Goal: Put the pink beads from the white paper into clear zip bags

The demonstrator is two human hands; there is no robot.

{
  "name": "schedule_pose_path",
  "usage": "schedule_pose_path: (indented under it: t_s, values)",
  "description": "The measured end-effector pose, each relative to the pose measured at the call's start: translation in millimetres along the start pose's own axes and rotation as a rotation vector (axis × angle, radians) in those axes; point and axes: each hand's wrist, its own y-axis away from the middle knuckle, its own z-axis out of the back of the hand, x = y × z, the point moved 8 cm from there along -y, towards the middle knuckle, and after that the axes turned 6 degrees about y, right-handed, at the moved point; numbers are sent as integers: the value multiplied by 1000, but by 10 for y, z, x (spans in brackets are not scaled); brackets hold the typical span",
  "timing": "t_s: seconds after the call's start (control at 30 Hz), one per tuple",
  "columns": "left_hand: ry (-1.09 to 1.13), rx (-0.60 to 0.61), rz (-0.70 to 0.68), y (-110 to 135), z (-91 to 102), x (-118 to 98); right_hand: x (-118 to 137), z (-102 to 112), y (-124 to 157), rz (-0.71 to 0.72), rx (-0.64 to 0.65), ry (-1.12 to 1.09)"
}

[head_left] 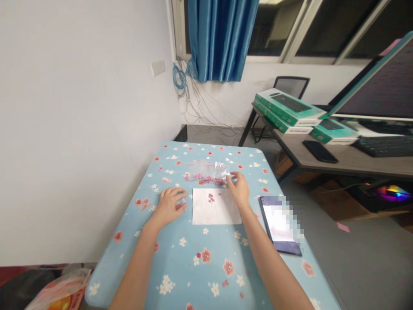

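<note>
My left hand (170,206) rests at the left of a white sheet of paper (216,215), fingers curled over a small clear plastic piece (182,200). What exactly that piece is cannot be made out. My right hand (238,189) reaches over the paper's upper right corner, thumb and fingers closed at the right end of a clear plastic bag (222,168). Pink beads (206,178) lie along the lower part of this bag. A few more pink beads (211,197) sit in a small group on the paper, between my two hands.
The table (180,267) has a blue flowered cover. A tablet (280,226) with a lit screen lies at its right edge. On the desk to the right are green keyboard boxes (290,107), a black phone (320,151) and a monitor (380,82). A white wall (80,129) borders the left.
</note>
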Motion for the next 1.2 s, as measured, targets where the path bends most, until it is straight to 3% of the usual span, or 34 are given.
schedule_pose_path:
  t_s: [0.2, 0.33, 0.53, 0.67, 1.0, 1.1, 1.2]
  values:
    - [118, -37, 32, -72, 62, -58, -126, -3, -157, 30, 20, 107]
    - [207, -133, 60, -348, 50, -211, -171, -56, -202, 35, 52, 125]
    - [-8, -54, 70, -977, -315, -605, -231, -121, -269, 5, 51, 132]
    - [-97, -14, 54, -1212, -527, -754, -221, -129, -283, -4, 40, 86]
    - [-85, -27, 9, -1235, -648, -847, -85, -127, -178, 9, 62, -248]
    - [37, -74, 50, -1197, -609, -858, 56, -86, -127, 49, 107, -400]
    - [296, -148, 95, -1119, -525, -864, 249, -5, -25, 92, 172, -656]
